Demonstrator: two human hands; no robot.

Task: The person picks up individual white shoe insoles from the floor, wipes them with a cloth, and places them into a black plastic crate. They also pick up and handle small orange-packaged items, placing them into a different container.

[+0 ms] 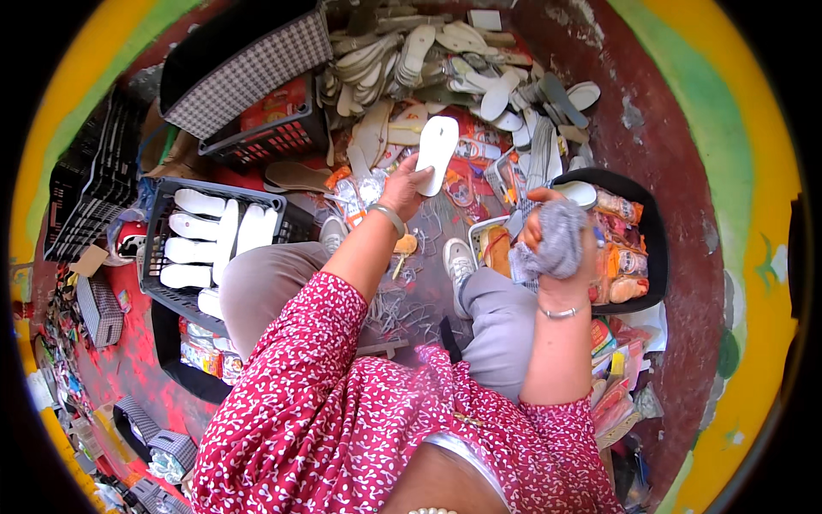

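My left hand [401, 190] is closed on the lower left edge of a white shoe sole [438, 144], which it holds up, toe end away from me. A bunched grey cloth [558, 238] is gripped in my right hand [533, 230], to the right of the sole and apart from it. The cloth covers much of that hand; some fingers show at its left side. Just beyond the right hand, a pale sole [576, 194] lies at the rim of a black tub [655, 248].
A dark crate [295, 224] of white soles stands at my left. Another crate [267, 137] is farther back, beside a checked panel [248, 73]. Soles are heaped [419, 47] at the far side. Thin scraps [402, 304] litter the floor between my shoes. Wrapped packs fill the tub.
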